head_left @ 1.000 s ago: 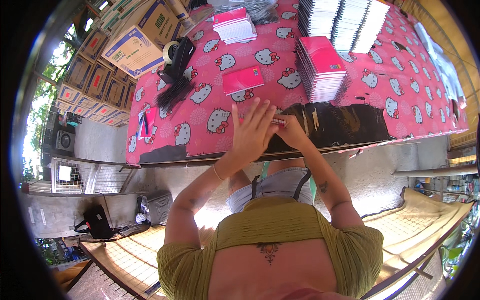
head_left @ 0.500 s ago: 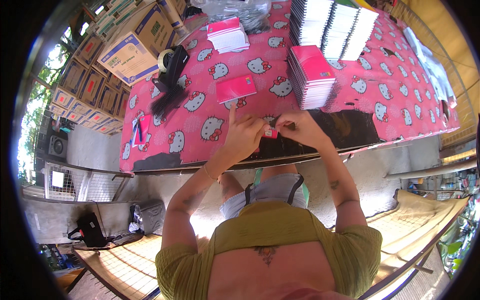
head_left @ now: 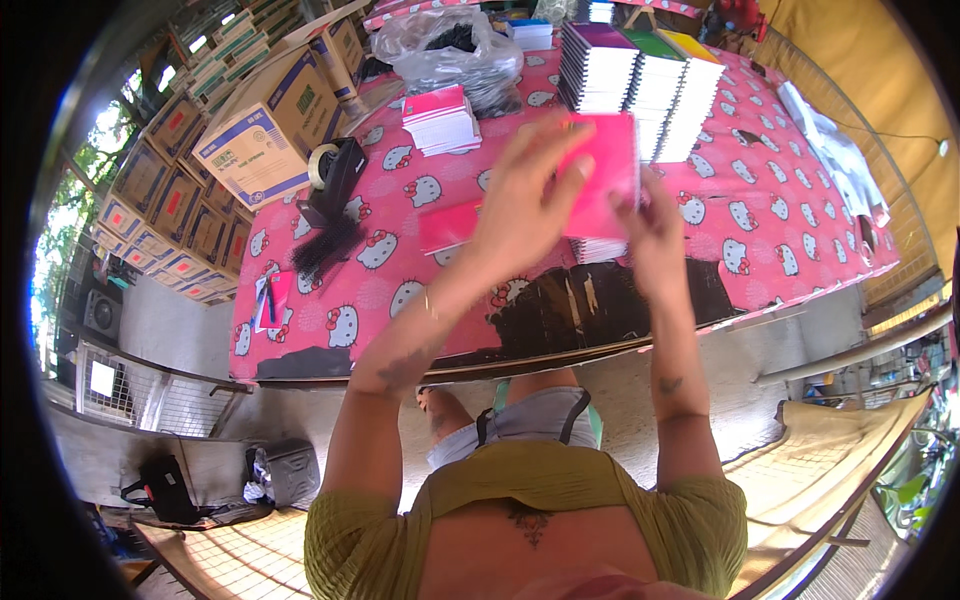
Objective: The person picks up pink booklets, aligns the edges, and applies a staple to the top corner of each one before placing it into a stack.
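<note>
A pink notebook [head_left: 610,165] is between my hands, over a stack of spiral notebooks [head_left: 598,250] that it mostly covers. Whether it rests on the stack, I cannot tell. My right hand [head_left: 655,235] grips its lower right edge between thumb and fingers. Blurred by motion, my left hand [head_left: 530,195] lies over its left side with fingers stretched out. Just left of that wrist, another pink notebook [head_left: 448,228] lies flat on the table, partly hidden by my forearm.
Beyond my hands stand tall spiral-notebook stacks [head_left: 655,95]. A smaller pink-topped stack [head_left: 440,122] sits left of them, near a clear plastic bag [head_left: 450,60]. A tape dispenser [head_left: 335,180], loose black spiral coils [head_left: 328,245] and a cardboard box [head_left: 270,125] are on the left.
Both hands have moved up from the table's front edge, where they pinched something small, to a pink notebook over the stack. The view has shifted, showing more of the table's far side.
</note>
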### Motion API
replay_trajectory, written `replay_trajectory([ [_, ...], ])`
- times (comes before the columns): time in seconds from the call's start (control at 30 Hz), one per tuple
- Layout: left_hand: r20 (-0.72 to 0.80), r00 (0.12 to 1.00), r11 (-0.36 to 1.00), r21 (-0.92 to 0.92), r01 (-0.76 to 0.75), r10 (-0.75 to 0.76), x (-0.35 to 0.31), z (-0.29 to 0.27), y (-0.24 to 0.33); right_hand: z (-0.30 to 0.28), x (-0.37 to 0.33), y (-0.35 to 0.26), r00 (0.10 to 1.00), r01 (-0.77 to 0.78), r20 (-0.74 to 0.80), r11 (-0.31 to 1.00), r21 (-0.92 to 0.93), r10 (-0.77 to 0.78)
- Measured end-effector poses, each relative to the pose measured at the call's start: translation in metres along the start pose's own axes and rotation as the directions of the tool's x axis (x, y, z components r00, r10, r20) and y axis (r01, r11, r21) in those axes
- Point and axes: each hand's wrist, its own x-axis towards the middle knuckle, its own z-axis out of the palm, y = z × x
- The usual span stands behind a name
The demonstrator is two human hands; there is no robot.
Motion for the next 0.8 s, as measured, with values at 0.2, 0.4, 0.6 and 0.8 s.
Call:
replay_trajectory([
  [0.2,0.106,0.994,1.000,-0.001,0.007,-0.007,0.016,0.049,-0.098,-0.060,0.097,0.054,0.978,-0.104,0.130,0.926,-0.364,0.161],
  [0.4,0.097,0.960,0.965,0.049,0.259,-0.263,-0.045,0.023,-0.131,-0.082,0.096,0.106,0.994,0.022,0.090,0.695,-0.719,0.062],
  [0.6,0.401,0.867,0.892,0.442,0.100,-0.296,-0.137,-0.024,-0.177,-0.058,0.074,0.062,0.970,0.162,0.049,0.487,-0.858,-0.236],
  [0.8,0.423,0.833,0.824,0.562,0.067,-0.356,-0.137,-0.036,-0.170,0.034,-0.004,0.031,0.880,0.411,0.381,0.858,-0.309,-0.284],
])
